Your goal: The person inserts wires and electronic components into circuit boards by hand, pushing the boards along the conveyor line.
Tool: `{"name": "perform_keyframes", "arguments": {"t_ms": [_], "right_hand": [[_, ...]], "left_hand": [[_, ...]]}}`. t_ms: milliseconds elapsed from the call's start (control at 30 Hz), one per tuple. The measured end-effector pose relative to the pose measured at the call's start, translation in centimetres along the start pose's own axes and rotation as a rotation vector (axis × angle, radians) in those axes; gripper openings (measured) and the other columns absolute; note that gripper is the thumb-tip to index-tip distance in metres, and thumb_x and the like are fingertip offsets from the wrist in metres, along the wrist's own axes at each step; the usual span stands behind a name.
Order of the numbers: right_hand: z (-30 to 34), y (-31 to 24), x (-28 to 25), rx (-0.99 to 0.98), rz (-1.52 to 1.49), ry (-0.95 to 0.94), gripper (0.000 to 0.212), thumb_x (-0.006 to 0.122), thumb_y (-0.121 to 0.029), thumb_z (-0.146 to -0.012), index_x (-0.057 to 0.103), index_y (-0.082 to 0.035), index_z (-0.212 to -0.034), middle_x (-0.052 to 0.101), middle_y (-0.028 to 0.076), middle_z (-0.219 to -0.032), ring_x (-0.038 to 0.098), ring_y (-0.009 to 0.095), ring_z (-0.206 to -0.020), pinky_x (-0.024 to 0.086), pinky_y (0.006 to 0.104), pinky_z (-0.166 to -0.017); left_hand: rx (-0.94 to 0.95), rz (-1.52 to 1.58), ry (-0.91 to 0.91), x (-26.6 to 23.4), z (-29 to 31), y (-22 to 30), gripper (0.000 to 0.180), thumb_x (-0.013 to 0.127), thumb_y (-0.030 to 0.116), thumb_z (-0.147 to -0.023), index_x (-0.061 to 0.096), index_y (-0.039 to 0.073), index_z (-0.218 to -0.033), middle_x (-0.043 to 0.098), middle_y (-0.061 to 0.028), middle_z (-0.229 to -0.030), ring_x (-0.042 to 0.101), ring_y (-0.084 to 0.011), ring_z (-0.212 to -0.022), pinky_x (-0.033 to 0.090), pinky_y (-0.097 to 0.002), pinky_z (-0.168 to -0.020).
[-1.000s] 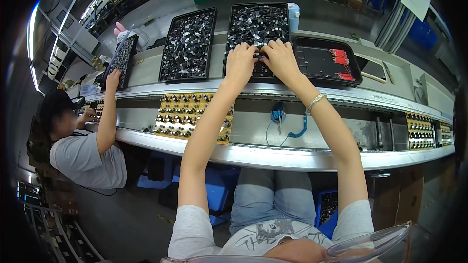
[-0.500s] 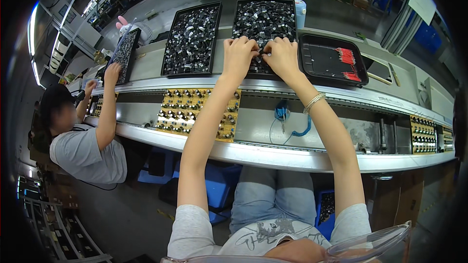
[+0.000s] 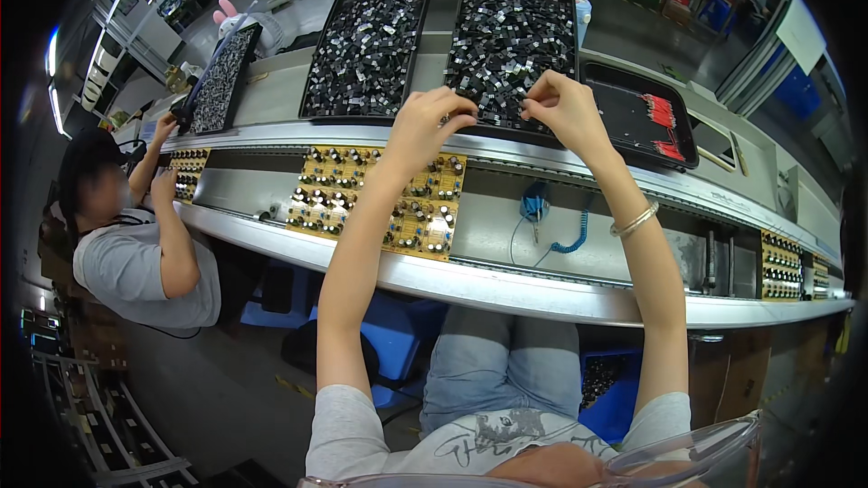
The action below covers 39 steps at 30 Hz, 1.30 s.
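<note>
A: Start with the tray (image 3: pixel 576 36).
B: Front and centre, heaped with black parts (image 3: pixel 511 36). Long axis runs near to far; the parts themselves point every which way.
A: Left hand (image 3: pixel 423 131)?
B: At the tray's near left corner. Fingers bent in toward the thumb, tips pointing right.
A: Right hand (image 3: pixel 570 117)?
B: Over the tray's near right portion. Thumb and forefinger drawn close, tips pointing left. Hands well apart.
A: Holding anything?
B: Fingertips too small and dark in this view; cannot tell whether either pinches a part.
A: Board (image 3: pixel 333 188)?
B: Nearer than the tray and off to its left. Lies flat, long axis left to right, partly behind the left forearm (image 3: pixel 355 271).
A: Surroundings?
B: Left of the tray, a second tray (image 3: pixel 348 117), black parts too, long axis near to far, near end slanting left. Right of it, a shallow tray (image 3: pixel 624 117) with red pieces (image 3: pixel 658 111) in two bunches. Nearer than the tray, a blue coiled cord (image 3: pixel 571 246). Far left of it, another person (image 3: pixel 145 262), grey shirt.
</note>
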State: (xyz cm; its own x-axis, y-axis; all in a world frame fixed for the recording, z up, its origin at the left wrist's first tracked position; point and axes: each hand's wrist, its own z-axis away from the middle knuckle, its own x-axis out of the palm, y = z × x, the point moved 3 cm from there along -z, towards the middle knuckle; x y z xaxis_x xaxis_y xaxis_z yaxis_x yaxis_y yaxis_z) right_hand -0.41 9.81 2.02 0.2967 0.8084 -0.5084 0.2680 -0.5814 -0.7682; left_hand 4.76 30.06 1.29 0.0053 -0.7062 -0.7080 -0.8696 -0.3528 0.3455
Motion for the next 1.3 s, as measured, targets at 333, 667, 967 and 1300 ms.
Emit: {"name": "perform_keyframes", "arguments": {"t_ms": [333,667,967,1300], "right_hand": [[1.2,-1.1,3.2,0.200,-0.510,-0.294,0.027,0.062,-0.007,-0.082,0.064,0.000,-0.108,0.066,0.009,-0.087,0.065,0.013,-0.078,0.054,0.0245,-0.072],[2.7,-1.0,6.0,0.304,-0.462,-0.401,0.015,0.061,-0.010,-0.084,0.061,0.003,-0.090,0.064,0.006,-0.075,0.062,0.011,-0.067,0.054,0.0246,-0.058],[3.1,-1.9,7.7,0.150,-0.245,-0.397,0.012,0.061,-0.010,-0.083,0.060,0.001,-0.087,0.067,0.008,-0.075,0.065,0.012,-0.067,0.051,0.0250,-0.062],[3.5,-1.1,9.5,-0.106,0.124,-0.204,0.010,0.065,-0.013,-0.076,0.063,-0.005,-0.082,0.054,0.007,-0.084,0.056,0.023,-0.077,0.046,0.0343,-0.068]], "left_hand": [[-0.106,0.100,0.030,-0.1,0.9,-0.9,0.012,0.067,0.013,-0.078,0.065,0.006,-0.087,0.062,-0.0053,-0.075,0.060,-0.0217,-0.066,0.045,-0.0308,-0.062],[-0.151,0.202,0.045,-0.8,0.8,-0.9,0.017,0.057,0.002,-0.084,0.067,0.006,-0.098,0.057,-0.0071,-0.080,0.057,-0.0181,-0.069,0.046,-0.0290,-0.064],[-0.176,0.215,-0.043,-1.1,1.4,-2.4,0.018,0.060,0.004,-0.081,0.069,0.007,-0.096,0.063,-0.0066,-0.090,0.063,-0.0186,-0.082,0.049,-0.0298,-0.075],[-0.300,0.146,-0.170,-1.9,1.8,-2.7,0.022,0.066,0.007,-0.077,0.065,0.004,-0.099,0.066,-0.0086,-0.080,0.062,-0.0167,-0.077,0.050,-0.0297,-0.072]]}}
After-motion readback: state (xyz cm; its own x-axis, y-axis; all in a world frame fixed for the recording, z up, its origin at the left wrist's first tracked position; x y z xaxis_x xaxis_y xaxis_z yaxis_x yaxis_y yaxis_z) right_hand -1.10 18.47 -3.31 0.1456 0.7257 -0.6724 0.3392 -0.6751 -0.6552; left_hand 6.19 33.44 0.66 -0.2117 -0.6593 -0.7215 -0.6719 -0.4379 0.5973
